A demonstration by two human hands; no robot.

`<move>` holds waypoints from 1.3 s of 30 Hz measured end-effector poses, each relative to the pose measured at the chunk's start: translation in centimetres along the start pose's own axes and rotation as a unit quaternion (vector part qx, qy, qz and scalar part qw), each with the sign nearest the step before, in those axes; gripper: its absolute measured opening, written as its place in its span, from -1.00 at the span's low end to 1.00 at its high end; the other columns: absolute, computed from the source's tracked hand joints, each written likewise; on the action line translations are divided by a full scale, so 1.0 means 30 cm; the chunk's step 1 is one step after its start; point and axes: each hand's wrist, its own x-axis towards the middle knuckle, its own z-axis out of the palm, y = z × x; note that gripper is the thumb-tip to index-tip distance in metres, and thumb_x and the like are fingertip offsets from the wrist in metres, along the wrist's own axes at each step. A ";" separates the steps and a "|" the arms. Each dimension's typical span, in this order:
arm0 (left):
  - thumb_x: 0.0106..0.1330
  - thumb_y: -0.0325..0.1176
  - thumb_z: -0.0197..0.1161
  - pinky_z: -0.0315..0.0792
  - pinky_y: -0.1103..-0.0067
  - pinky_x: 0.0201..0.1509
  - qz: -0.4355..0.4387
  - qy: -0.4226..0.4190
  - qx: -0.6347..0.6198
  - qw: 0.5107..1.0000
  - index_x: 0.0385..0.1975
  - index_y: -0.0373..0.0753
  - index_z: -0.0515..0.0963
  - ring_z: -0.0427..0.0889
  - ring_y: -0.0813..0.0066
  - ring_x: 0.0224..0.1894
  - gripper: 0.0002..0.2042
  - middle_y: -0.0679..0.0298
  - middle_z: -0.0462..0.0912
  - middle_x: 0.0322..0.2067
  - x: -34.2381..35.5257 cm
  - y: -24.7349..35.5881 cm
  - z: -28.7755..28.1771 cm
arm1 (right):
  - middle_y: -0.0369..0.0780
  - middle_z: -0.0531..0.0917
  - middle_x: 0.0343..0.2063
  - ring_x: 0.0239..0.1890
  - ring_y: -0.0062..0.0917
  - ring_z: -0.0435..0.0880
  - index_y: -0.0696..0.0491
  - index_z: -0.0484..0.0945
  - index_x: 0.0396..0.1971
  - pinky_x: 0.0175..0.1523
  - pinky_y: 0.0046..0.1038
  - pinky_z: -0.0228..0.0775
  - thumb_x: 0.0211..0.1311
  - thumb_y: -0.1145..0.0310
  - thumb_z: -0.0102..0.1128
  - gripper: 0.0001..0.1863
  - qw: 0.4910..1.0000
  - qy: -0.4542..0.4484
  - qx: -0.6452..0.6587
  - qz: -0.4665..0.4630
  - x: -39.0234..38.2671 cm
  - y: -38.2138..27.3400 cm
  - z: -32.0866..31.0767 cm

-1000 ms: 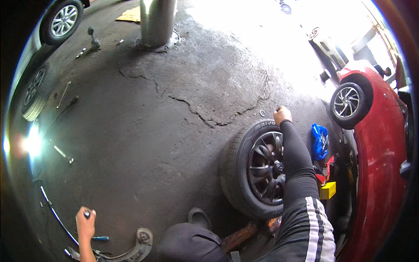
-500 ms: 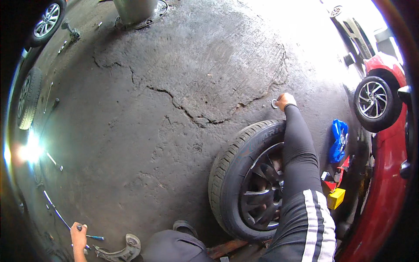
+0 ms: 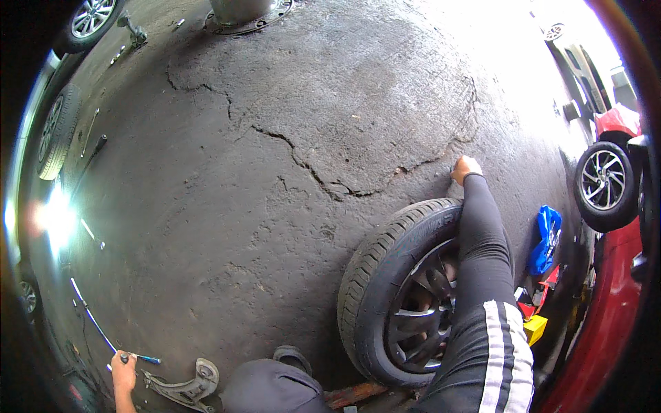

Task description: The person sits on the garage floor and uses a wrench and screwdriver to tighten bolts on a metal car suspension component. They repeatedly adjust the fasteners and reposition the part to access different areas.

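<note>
Beyond the wheel, my right hand [image 3: 467, 169] is down at the concrete floor, fingers closed. A small pale ring showed at its fingertips a moment ago; now just a greyish sliver of it is visible. My right arm reaches across a black tire on a dark multi-spoke wheel [image 3: 413, 303], hiding part of it. At the lower left, my left hand [image 3: 124, 375] is closed in a fist round a tool with a dark round end [image 3: 124, 357]; its rest is hidden. Beside the fist are a blue-tipped tool [image 3: 149, 359] and a long thin metal bar [image 3: 96, 320].
A metal suspension arm [image 3: 189, 385] lies near my knee. At the right are a blue bag [image 3: 545, 241], a yellow box [image 3: 535, 329] and a red car [image 3: 609, 296]. A round post base [image 3: 248, 26] stands ahead. Another wheel [image 3: 58, 134] and a bright lamp [image 3: 58, 217] are at the left.
The view has shifted, so floor things sit further right. The ring at my right fingertips has turned and is mostly hidden now. My left hand keeps its grip.
</note>
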 end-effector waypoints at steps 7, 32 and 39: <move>0.41 -0.35 0.42 0.39 0.27 -0.23 0.035 0.030 0.033 0.998 -0.39 -0.32 0.48 0.45 0.28 -0.42 -0.75 0.17 0.47 -0.51 -0.008 -0.114 0.000 | 0.08 0.79 0.16 0.25 -0.07 0.78 0.15 0.78 0.10 0.36 -0.15 0.65 0.34 0.02 0.46 -0.46 0.999 -0.024 -0.043 0.007 -0.057 -0.036 -0.022; 0.54 -0.29 0.44 0.59 0.56 -0.08 0.340 -0.062 -0.427 0.835 -0.19 -0.33 0.76 0.70 0.64 -0.25 -0.80 0.34 0.79 -0.35 -0.437 0.062 -0.460 | -0.23 0.69 -0.30 -0.24 -0.57 0.69 0.20 0.59 -0.10 -0.08 -0.37 0.60 0.43 0.49 0.23 -0.86 0.657 -0.098 0.455 -0.593 -2.175 -1.554 -0.777; 0.58 -0.08 0.41 0.37 0.64 -0.44 0.233 -0.246 -0.599 0.726 -0.21 -0.27 0.79 0.52 0.70 -0.52 -0.67 0.28 0.83 -0.38 -0.536 -0.567 -0.566 | -0.10 0.65 -0.27 -0.25 -0.14 0.73 0.12 0.60 -0.15 -0.13 -0.19 0.66 0.03 0.55 0.47 -0.65 0.533 0.245 0.172 -0.791 -3.124 -1.954 -0.805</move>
